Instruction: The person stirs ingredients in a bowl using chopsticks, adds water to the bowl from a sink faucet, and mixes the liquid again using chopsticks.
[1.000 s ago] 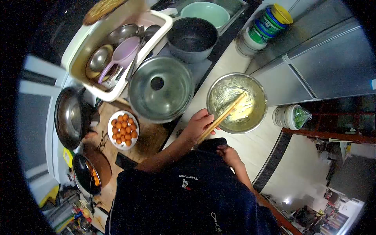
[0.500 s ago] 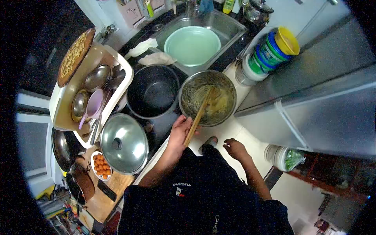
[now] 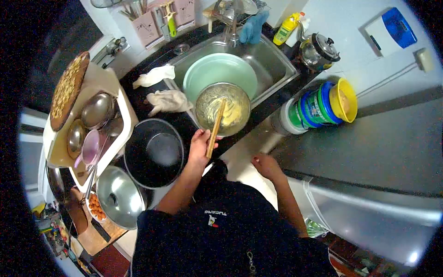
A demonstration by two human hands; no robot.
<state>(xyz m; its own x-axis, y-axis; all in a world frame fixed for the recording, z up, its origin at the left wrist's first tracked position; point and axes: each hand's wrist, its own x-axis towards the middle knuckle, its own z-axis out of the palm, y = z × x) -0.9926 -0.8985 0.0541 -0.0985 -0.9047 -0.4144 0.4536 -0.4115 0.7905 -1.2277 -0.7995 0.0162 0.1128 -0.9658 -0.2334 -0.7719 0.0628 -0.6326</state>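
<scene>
Metal bowl [image 3: 243, 112] juts forward from left grip [image 3: 199, 144]; chopsticks [image 3: 216, 131] lean inside.

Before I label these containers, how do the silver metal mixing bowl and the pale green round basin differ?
The silver metal mixing bowl looks narrower than the pale green round basin. The bowl is held in the left hand; the basin sits in the steel sink. A yellowish mixture and wooden chopsticks are in the bowl; neither shows in the basin. Both are round and open-topped.
</scene>
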